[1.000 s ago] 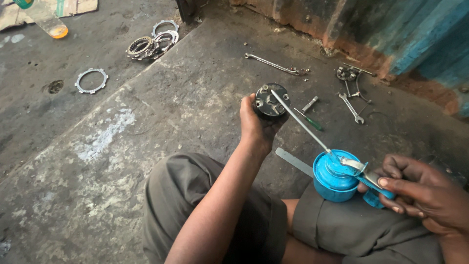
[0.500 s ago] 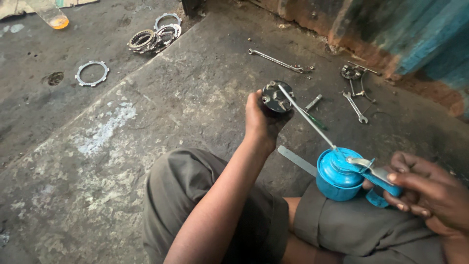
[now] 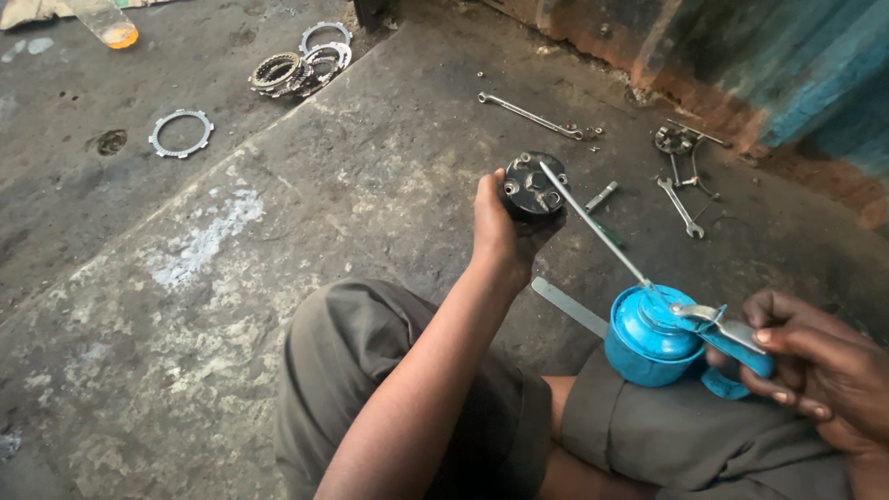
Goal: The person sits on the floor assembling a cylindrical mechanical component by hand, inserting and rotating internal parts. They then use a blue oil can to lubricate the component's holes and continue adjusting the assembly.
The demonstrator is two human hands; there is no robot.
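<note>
My left hand grips a round black metal part with small bolts on its face, held up above the concrete floor. My right hand holds the handle of a blue oil can that rests on my right thigh. The can's long thin metal spout reaches up and left, and its tip touches the face of the black part. A flat grey metal strip lies just behind my knee, under the spout.
A long spanner, a small spanner, a screwdriver and a small toothed part lie on the raised concrete. Several ring-shaped clutch plates and one loose toothed ring lie on the lower floor. A blue rusted wall stands behind.
The view has shifted slightly; my left hand with the black part sits a little higher. The spout tip stays on the part, and my right hand keeps the can on my thigh.
</note>
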